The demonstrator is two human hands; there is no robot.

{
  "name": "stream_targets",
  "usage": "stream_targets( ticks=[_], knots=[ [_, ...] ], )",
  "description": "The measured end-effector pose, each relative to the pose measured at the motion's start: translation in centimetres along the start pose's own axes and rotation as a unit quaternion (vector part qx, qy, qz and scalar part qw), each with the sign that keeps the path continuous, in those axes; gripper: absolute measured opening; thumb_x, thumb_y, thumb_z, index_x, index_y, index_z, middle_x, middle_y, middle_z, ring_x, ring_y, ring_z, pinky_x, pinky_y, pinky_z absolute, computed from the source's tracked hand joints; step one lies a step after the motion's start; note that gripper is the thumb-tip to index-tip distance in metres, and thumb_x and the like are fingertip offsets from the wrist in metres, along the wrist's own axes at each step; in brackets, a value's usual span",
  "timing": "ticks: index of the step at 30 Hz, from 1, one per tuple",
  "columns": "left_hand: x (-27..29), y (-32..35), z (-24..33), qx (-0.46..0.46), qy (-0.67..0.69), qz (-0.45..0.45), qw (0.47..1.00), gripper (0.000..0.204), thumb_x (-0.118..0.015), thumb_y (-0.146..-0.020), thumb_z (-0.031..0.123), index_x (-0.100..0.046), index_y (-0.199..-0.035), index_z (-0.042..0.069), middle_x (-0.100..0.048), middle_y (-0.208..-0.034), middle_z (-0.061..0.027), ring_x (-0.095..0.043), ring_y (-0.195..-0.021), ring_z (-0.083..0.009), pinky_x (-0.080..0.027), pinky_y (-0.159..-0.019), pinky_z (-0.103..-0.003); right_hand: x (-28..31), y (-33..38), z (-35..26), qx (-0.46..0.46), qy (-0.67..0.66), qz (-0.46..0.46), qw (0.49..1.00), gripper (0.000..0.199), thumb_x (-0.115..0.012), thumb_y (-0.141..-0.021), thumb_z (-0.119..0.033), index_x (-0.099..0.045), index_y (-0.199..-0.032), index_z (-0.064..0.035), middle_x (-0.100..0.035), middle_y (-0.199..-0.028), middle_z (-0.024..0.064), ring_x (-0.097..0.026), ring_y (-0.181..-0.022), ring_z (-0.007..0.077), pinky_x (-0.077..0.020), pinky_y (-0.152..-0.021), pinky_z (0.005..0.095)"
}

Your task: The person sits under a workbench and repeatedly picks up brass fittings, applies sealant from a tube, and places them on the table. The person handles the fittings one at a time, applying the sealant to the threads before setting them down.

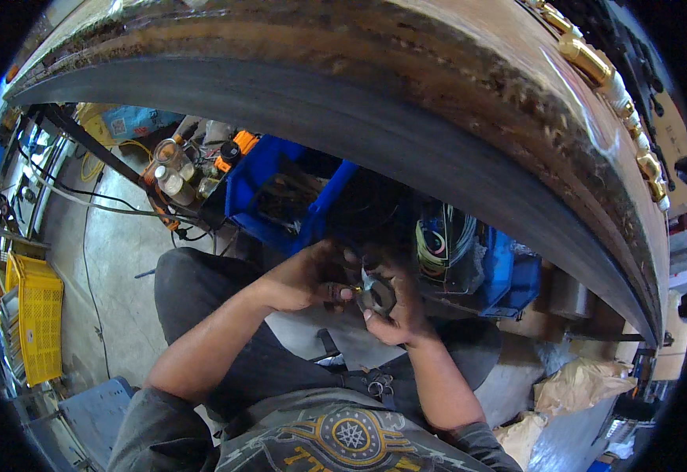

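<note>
- A yellow crate [35, 315] is seen on the floor at far left.
- A small brass piece [357, 290] is pinched by the closed fingertips of the left hand [306, 277], above the lap.
- A dark metal part [376, 296] is gripped in the curled right hand [397, 303], touching the brass piece.
- Blue bins [280, 200] are set beyond, under the workbench edge [406, 138].

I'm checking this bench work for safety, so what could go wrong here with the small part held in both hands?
1. The small dark metal part is pinched between the left hand and right hand over the lap, not on a surface; if it slips it may fall to the grey concrete floor.
2. It sits in shadow under the worn wooden workbench edge, so fine alignment may be misjudged.
</note>
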State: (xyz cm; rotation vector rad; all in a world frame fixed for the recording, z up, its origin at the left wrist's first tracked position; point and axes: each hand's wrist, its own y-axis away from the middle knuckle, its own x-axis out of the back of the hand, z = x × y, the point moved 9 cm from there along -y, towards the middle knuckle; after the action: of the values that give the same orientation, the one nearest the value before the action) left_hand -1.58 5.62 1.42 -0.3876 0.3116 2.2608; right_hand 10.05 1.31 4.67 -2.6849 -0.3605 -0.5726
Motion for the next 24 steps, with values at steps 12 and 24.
stream_targets(
  ticks=[12, 24],
  knots=[
    [0.0, -0.5, -0.8, -0.018, -0.068, -0.037, 0.997, 0.048, -0.078, -0.078, 0.014, -0.052, -0.116, 0.001, -0.065, -0.095, -0.0084, -0.06, -0.079, -0.0142, -0.049, -0.069, -0.031, 0.1, -0.5, -2.9, 0.022, 0.07, -0.038, 0.997, 0.09, -0.067, -0.061, -0.018, -0.033, -0.144, -0.0073, -0.04, -0.142, 0.021, -0.043, -0.127, 0.0415, -0.0389, -0.103, 0.0456],
    [0.3, -0.3, -1.1, 0.039, -0.152, -0.026, 0.987, 0.031, -0.075, -0.082, 0.018, -0.064, -0.105, 0.0, -0.065, -0.087, -0.0049, -0.056, -0.075, -0.0107, -0.046, -0.065, -0.027, 0.0, -0.5, -3.9, 0.068, 0.08, -0.029, 0.994, 0.091, -0.068, -0.063, -0.018, -0.031, -0.146, -0.0106, -0.041, -0.143, 0.0194, -0.046, -0.126, 0.039, -0.0399, -0.103, 0.0444]
  ],
)
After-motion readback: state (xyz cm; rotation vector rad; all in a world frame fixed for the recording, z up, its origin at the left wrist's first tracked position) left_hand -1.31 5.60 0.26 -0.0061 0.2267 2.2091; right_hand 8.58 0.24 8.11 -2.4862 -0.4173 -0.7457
